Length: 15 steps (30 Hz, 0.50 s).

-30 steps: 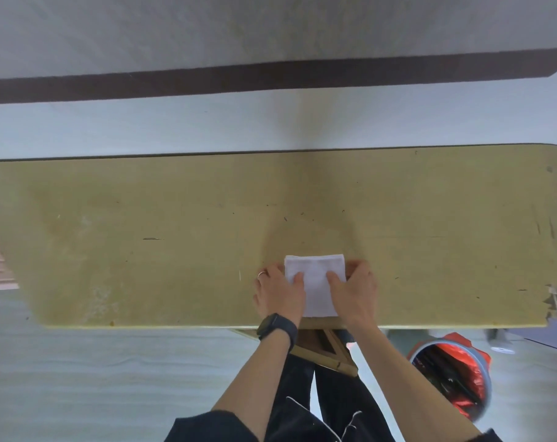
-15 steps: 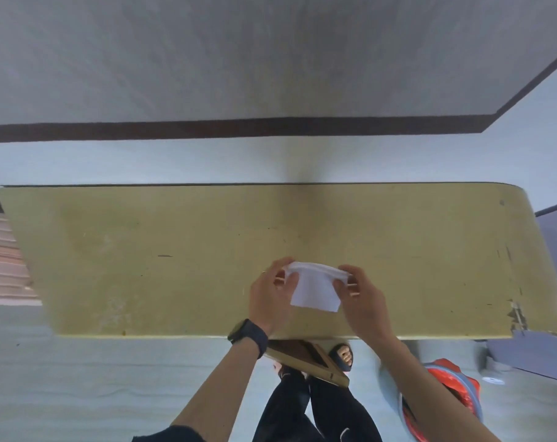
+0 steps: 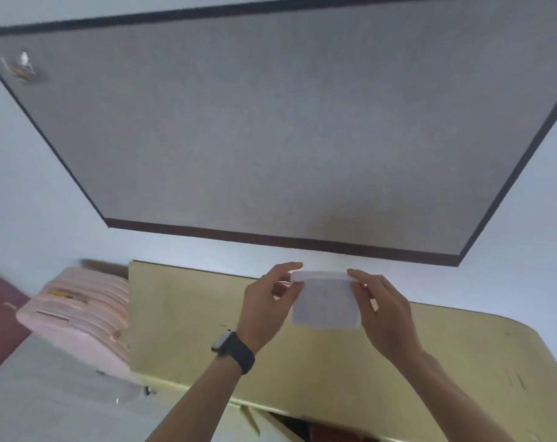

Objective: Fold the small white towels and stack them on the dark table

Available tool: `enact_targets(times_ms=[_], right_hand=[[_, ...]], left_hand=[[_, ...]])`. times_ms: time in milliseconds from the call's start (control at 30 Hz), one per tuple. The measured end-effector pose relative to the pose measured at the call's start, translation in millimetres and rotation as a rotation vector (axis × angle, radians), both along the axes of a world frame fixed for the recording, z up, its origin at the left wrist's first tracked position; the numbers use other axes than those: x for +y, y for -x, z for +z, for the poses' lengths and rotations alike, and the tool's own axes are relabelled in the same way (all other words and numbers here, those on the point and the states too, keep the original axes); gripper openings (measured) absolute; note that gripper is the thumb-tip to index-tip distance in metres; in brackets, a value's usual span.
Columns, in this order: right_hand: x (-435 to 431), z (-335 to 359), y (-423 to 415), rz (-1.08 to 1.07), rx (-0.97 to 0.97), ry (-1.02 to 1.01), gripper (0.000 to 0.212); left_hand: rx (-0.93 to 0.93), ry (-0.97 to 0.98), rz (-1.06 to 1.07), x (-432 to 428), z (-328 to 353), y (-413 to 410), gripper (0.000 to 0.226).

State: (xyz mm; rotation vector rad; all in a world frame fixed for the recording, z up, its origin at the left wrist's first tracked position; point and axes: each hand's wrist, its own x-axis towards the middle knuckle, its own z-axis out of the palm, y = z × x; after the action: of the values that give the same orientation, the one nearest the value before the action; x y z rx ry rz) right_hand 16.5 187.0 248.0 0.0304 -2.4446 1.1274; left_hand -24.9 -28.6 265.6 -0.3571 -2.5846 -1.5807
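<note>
Now you hold the folded towel (image 3: 326, 301) in the air above the yellow counter (image 3: 188, 317), your left hand (image 3: 267, 304) and right hand (image 3: 384, 309) each pinched shut on an upper corner, so keep both pinches level and the layers together as you carry it toward the dark table (image 3: 271, 129) beyond. It hangs as a small, smooth white rectangle with a rounded fold along the top, its lower edge free and well clear of the counter.
</note>
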Motion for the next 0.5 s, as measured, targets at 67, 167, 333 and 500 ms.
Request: enact_targets(times_ms=[67, 167, 333, 500], right_hand=[[-9, 23, -7, 0.044, 0.055, 0.080, 0.025], [-25, 48, -26, 0.149, 0.108, 0.125, 0.025], [-65, 55, -71, 0.386, 0.151, 0.052, 0.027], [-147, 48, -135, 0.646, 0.039, -0.001, 0.027]], left_hand=[[0.024, -0.039, 0.035, -12, 26, -23, 0.028], [0.046, -0.066, 0.113, -30, 53, -69, 0.020], [0.046, -0.048, 0.319, -72, 58, -165, 0.015], [0.021, 0.092, 0.563, -139, 41, -284, 0.017]])
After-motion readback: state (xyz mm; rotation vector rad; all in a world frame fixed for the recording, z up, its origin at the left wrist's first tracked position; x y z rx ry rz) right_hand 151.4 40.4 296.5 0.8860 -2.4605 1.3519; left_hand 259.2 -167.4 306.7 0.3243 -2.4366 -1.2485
